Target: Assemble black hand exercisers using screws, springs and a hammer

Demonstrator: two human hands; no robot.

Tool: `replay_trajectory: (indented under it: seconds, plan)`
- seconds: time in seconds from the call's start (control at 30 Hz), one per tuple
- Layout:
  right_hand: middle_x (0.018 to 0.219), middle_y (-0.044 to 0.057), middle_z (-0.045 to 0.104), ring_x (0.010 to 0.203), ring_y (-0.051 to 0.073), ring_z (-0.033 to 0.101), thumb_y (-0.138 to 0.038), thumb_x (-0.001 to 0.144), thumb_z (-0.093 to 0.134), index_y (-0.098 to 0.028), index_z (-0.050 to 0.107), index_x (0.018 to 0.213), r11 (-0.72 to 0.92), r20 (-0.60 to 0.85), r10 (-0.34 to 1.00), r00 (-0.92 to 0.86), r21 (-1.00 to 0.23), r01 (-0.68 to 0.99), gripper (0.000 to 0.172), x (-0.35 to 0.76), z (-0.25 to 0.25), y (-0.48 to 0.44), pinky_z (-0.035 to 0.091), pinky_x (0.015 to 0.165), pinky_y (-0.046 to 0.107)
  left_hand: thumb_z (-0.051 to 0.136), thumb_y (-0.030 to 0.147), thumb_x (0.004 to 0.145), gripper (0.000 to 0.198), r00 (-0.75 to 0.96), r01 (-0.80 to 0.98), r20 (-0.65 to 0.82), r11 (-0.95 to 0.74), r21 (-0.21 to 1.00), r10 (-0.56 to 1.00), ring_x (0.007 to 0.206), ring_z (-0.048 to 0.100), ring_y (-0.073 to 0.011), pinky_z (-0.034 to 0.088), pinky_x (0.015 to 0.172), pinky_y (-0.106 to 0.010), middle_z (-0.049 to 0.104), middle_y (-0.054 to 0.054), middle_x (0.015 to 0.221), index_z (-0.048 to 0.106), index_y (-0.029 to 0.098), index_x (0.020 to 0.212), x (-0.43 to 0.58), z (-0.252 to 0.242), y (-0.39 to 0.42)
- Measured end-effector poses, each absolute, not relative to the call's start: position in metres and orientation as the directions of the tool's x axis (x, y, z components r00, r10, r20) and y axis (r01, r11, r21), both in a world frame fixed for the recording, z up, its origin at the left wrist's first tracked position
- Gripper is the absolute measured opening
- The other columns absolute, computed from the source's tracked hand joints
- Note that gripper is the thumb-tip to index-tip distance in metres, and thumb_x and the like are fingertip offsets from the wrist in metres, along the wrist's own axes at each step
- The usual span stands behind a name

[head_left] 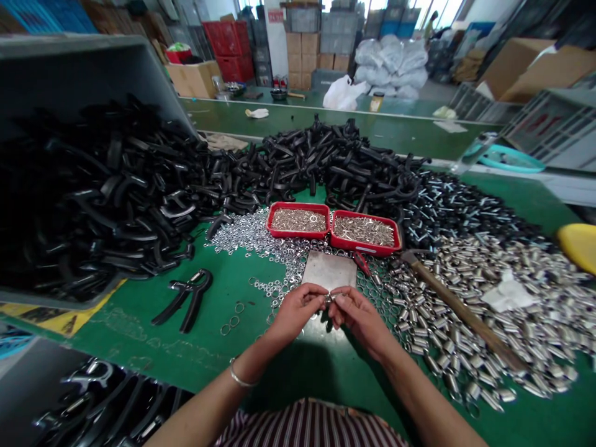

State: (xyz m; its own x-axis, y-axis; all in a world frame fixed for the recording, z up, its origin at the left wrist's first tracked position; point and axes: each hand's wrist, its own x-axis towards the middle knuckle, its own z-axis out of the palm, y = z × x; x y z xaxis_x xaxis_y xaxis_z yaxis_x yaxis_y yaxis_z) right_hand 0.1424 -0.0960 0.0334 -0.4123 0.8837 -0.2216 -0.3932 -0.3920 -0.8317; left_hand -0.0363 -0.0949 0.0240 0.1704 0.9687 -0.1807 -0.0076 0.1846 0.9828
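Observation:
My left hand (298,308) and my right hand (354,312) meet above the green table (218,347), just in front of a flat grey metal plate (328,270). Both pinch one small silver metal part (329,298) between their fingertips. What kind of part it is I cannot tell at this size. A thin bracelet (239,377) circles my left wrist. Loose silver rings and washers (261,242) lie scattered around the plate.
Two red trays (298,221) (365,231) of small metal pieces stand behind the plate. Black plastic handles (112,192) are heaped left and behind. Silver cylinders (488,292) cover the right side under a hammer (459,307). An assembled hand gripper (186,299) lies at left.

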Motion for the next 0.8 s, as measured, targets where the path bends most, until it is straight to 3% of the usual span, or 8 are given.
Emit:
replay_trajectory:
  seconds: [0.27, 0.53, 0.8]
  plan:
    - [0.077, 0.002, 0.065, 0.064, 0.01, 0.057, -0.034, 0.086, 0.073, -0.016, 0.068, 0.092, -0.625, -0.427, 0.779, -0.46, -0.593, -0.507, 0.019, 0.146, 0.025, -0.095, 0.047, 0.061, 0.023, 0.066, 0.032, 0.085, 0.021, 0.204, -0.046, -0.167, 0.18, 0.983, 0.964, 0.081, 0.065, -0.0148, 0.052, 0.077, -0.027, 0.069, -0.004, 0.088, 0.066, 0.016, 0.098, -0.036, 0.021, -0.101]
    - [0.076, 0.001, 0.065, 0.065, 0.013, 0.057, -0.04, 0.084, 0.074, -0.02, 0.065, 0.093, -0.525, -0.354, 0.841, -0.41, -0.72, -0.453, 0.024, 0.141, 0.033, -0.097, 0.047, 0.061, 0.025, 0.062, 0.034, 0.086, 0.022, 0.12, 0.042, -0.127, 0.123, 0.991, 0.985, 0.079, 0.066, -0.0148, 0.054, 0.077, -0.028, 0.069, -0.005, 0.092, 0.067, 0.018, 0.1, -0.032, 0.022, -0.099]
    - [0.076, 0.001, 0.066, 0.065, 0.011, 0.058, -0.039, 0.081, 0.077, -0.018, 0.067, 0.094, -0.572, -0.411, 0.818, -0.402, -0.657, -0.491, 0.026, 0.142, 0.02, -0.095, 0.047, 0.062, 0.024, 0.064, 0.034, 0.087, 0.022, 0.183, -0.042, -0.141, 0.151, 0.988, 0.973, 0.076, 0.064, -0.0145, 0.052, 0.072, -0.027, 0.067, -0.003, 0.082, 0.067, 0.016, 0.099, -0.035, 0.016, -0.105]
